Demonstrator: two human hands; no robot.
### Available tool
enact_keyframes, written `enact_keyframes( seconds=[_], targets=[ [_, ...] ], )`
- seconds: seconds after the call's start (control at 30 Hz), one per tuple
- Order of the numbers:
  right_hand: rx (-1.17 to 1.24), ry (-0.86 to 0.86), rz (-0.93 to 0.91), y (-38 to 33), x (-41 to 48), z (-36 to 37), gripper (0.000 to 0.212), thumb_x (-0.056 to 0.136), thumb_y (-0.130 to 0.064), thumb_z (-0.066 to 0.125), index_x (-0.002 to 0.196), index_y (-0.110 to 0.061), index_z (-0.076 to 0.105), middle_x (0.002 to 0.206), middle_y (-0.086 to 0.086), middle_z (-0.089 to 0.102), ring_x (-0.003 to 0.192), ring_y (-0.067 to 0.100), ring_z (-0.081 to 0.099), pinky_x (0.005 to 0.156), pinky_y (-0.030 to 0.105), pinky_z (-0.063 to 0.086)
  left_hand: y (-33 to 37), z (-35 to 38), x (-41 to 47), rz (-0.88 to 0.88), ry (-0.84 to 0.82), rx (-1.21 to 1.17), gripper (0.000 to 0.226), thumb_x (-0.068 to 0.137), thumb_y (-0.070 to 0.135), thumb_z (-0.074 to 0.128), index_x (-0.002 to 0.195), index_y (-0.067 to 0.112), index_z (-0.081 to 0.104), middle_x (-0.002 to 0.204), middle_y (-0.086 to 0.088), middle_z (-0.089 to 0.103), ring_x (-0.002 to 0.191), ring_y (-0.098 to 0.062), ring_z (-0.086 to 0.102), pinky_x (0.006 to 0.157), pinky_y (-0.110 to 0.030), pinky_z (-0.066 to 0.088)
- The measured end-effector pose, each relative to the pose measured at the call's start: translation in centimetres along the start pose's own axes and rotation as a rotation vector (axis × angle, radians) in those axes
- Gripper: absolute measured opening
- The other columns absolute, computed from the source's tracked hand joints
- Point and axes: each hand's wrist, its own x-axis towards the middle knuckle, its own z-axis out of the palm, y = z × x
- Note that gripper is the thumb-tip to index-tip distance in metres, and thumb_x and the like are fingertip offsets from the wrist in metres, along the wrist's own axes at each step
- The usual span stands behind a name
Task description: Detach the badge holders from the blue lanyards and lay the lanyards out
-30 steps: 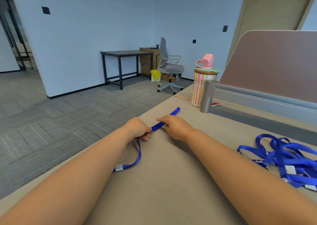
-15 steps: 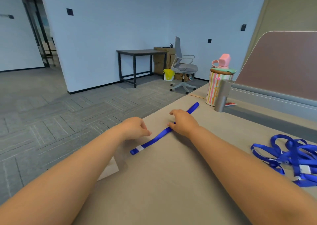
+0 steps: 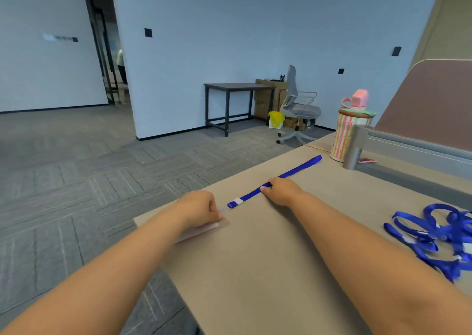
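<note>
— Where's your grip?
— My left hand [image 3: 203, 207], at the table's left edge, pinches the badge holder [image 3: 201, 230]; the lanyard [image 3: 301, 167] runs straight away toward the far right, my right hand [image 3: 281, 190] curled on its middle.

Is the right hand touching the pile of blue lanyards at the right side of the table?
No, the right hand holds the single stretched lanyard, clearly apart from the pile of lanyards.
</note>
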Motion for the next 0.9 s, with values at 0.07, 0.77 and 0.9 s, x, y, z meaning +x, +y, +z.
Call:
enact_keyframes(
  seconds=[0.07,0.77,0.9],
  targets=[
    [-0.005,-0.032,-0.007,-0.6,0.1,0.5,0.06,0.097,-0.048,0.028,0.142,-0.008,0.031,0.15,0.011,0.03,0.138,0.027,0.03,0.111,0.043,0.029,0.1,0.4,-0.6,-0.053,0.036,-0.041,0.027,0.086,0.04,0.06,0.092,0.014,0.054,0.096,-0.005,0.061,0.082,-0.018,0.051,0.064,-0.026,0.038],
    [-0.063,0.004,0.014,-1.1,1.2,1.7,0.071,0.092,-0.06,0.024,0.149,-0.019,0.012,0.159,0.005,0.004,0.146,0.026,0.004,0.116,0.05,0.011,-2.1,2.7,-1.6,0.067,0.399,-0.026,0.021,0.091,0.036,0.051,0.102,0.022,0.061,0.098,-0.002,0.061,0.092,-0.02,0.057,0.069,-0.027,0.037],
    [-0.045,0.017,0.013,-1.2,1.2,1.7,0.07,0.092,-0.058,0.026,0.148,-0.017,0.014,0.158,0.006,0.008,0.146,0.026,0.007,0.115,0.049,0.014,-2.4,2.6,-1.6,0.096,0.392,-0.015,0.022,0.091,0.035,0.05,0.103,0.021,0.062,0.1,-0.003,0.06,0.095,-0.021,0.057,0.074,-0.029,0.041]
  ],
)
